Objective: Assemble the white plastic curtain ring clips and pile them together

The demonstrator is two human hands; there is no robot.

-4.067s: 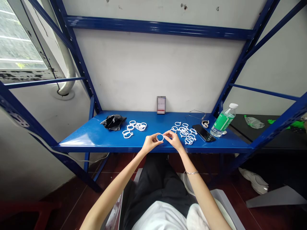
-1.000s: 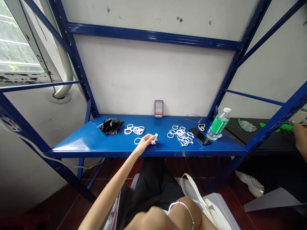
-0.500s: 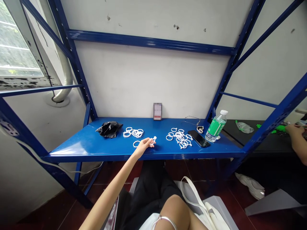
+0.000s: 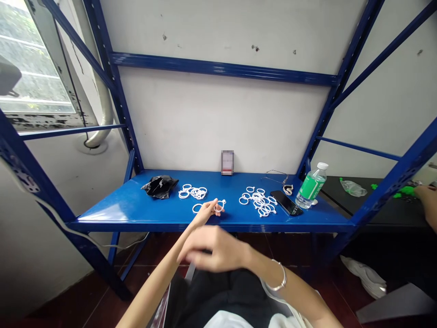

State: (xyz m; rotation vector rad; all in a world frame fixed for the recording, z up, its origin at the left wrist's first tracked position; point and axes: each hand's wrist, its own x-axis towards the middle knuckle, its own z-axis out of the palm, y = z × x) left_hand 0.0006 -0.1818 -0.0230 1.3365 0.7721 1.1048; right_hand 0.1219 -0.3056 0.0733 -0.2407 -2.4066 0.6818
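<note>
My left hand (image 4: 208, 211) is closed on a white plastic ring (image 4: 220, 206) with small knobs, held upright above the front of the blue tabletop (image 4: 136, 212). Partly behind that hand lies another white ring (image 4: 196, 208). My right hand (image 4: 215, 249) is nearer to me, over my lap, blurred by motion. Its fingers hang bent with a gap to the thumb, and nothing shows in them. One pile of white rings (image 4: 197, 193) lies beyond my left hand. A looser heap of knobbed white rings (image 4: 258, 200) spreads to the right.
A crumpled black bag (image 4: 160, 187) lies at the left. On the right are a phone (image 4: 286, 202), a bottle (image 4: 311, 186) and glasses (image 4: 277, 176). A small blurred card (image 4: 227, 163) leans on the wall. A co-worker's hand (image 4: 428, 200) is at the neighbouring black table (image 4: 362, 212).
My right hand has come into view from the lower right, above my lap. In my left hand the white ring has turned, so its round opening now faces me.
</note>
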